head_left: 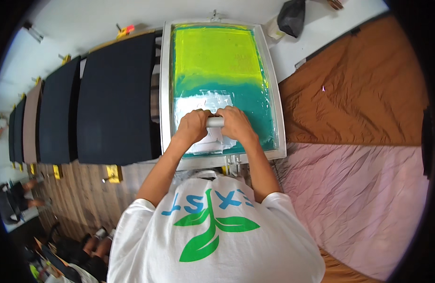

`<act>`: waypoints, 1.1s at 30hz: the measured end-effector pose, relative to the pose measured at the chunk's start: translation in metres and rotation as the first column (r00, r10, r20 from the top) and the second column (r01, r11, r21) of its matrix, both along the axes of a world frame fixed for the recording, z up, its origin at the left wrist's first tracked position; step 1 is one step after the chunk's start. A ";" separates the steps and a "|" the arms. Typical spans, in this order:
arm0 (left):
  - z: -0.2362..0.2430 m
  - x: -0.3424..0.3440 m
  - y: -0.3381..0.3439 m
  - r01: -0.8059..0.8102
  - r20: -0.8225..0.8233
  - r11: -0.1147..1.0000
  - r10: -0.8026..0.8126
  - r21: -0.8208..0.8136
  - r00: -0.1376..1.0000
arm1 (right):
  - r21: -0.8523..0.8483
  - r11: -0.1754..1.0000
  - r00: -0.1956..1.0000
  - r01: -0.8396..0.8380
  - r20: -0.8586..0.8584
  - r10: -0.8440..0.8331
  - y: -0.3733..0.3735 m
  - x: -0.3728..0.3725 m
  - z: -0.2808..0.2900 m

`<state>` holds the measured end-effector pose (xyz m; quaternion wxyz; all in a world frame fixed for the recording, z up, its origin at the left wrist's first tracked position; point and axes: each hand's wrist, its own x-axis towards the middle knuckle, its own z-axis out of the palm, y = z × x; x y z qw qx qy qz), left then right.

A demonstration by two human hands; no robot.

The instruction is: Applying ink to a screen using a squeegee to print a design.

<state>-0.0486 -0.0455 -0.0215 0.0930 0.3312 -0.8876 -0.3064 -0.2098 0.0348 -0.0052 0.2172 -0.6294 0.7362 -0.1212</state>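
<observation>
My left hand [193, 126] and my right hand [233, 123] are wrapped round a silver squeegee bar [215, 122], side by side over the lower half of a printing screen with a pale metal frame [277, 118]. Bright yellow-green ink [213, 52] covers the upper part inside the frame, with teal [250, 127] below it. Under and around my hands is a whitish smeared patch [210, 99] with rough rectangular edges. The lower edge of the squeegee is hidden by my hands and its bar. Metal clamp hardware [232, 164] shows at the frame's near edge.
Several black fabric-covered boards [113, 99] and a tan one [31, 122] line the left. Brown fabric [349, 94] and wrinkled pink fabric [349, 198] lie to the right. A dark bag [291, 18] is behind. Other people's legs [92, 247] show at lower left, above wooden flooring [80, 188].
</observation>
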 end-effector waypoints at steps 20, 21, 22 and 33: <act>-0.007 0.027 0.010 -0.107 -0.154 0.990 0.093 -0.088 0.984 | 0.013 0.991 0.990 -0.131 -0.057 0.131 -0.008 0.022 -0.001; -0.008 0.033 0.020 -0.095 -0.165 0.994 0.085 -0.053 0.983 | -0.033 0.994 0.994 -0.103 -0.049 0.101 0.004 0.030 -0.003; -0.017 0.040 0.033 -0.076 -0.156 0.993 0.061 -0.090 0.986 | -0.074 0.994 0.997 -0.075 -0.039 0.072 0.020 0.040 -0.003; 0.012 0.052 0.046 0.008 -0.029 0.999 -0.010 -0.045 1.000 | -0.001 0.992 0.992 -0.122 -0.004 0.122 0.034 0.044 0.019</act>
